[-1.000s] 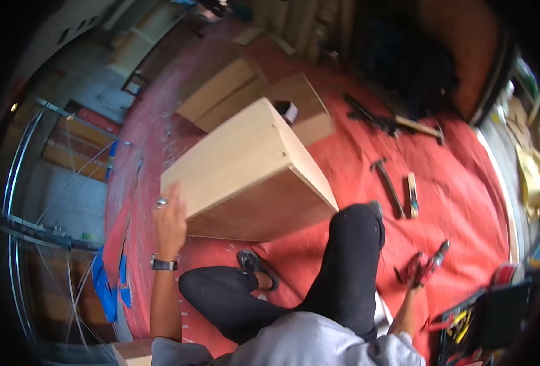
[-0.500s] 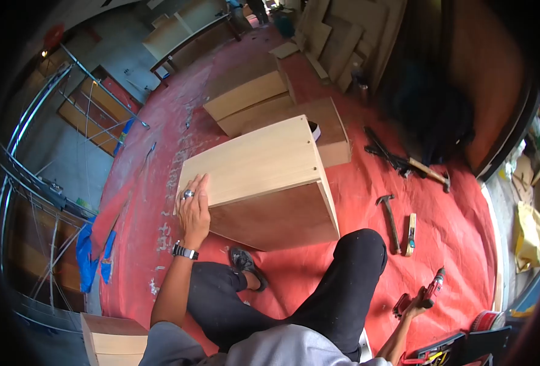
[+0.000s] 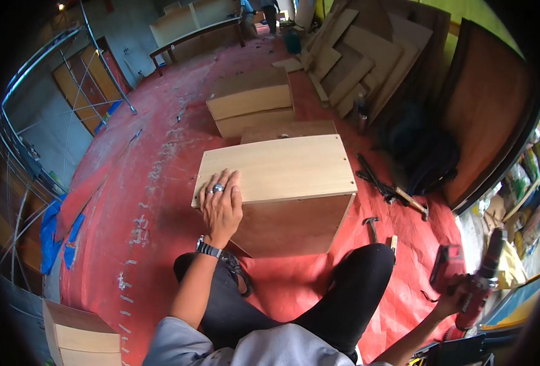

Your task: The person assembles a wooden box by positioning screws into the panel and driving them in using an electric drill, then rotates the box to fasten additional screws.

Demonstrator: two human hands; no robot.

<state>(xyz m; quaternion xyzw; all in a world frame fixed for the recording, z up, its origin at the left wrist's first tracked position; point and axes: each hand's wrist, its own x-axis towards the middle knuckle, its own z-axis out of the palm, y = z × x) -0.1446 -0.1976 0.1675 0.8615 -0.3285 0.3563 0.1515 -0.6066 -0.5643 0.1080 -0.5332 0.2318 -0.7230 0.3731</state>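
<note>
Drill (image 3: 478,293) raised, left hand (image 3: 221,207) farther onto the wooden box (image 3: 276,168)

Compared with half a second ago, the wooden box sits squarer in my view; my camera has turned too, so I can't tell how much the box itself has shifted. It stands on the red floor sheet (image 3: 282,280) just ahead of my knees, pale panel uppermost, small dark dots at its right end. My left hand reaches farther in over the panel's left part, laid flat, grasping nothing. My right hand (image 3: 454,297) is wrapped round the drill's handle, higher than before and well apart from the box on the right, chuck pointing away. As I judge it, the tool is now at hand while only the left hand steadies the work. Beyond my right knee (image 3: 373,268) lies a hammer (image 3: 372,227); on the far side, another box (image 3: 252,100) and leaning boards (image 3: 367,55).
</note>
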